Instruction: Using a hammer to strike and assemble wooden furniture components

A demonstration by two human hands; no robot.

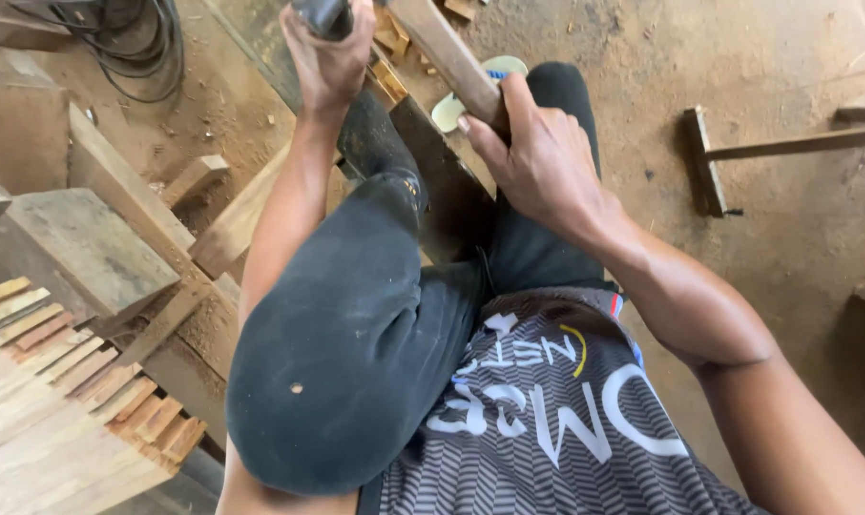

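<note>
My left hand (329, 52) is closed around a dark, rounded tool handle (323, 14) at the top edge of the view; the rest of the tool is out of sight. My right hand (537, 157) grips a long wooden slat (442, 48) that slants up and left across my raised knee (356, 324). My legs in dark trousers fill the middle, and the slat's lower end is hidden behind my right hand.
A stack of short wooden strips (60, 381) lies at lower left beside thick wooden blocks (79, 243). Black cables (136, 38) coil at top left. A wooden frame piece (709, 162) lies on the dusty floor (785, 57) at right. A sandal (480, 86) shows under the slat.
</note>
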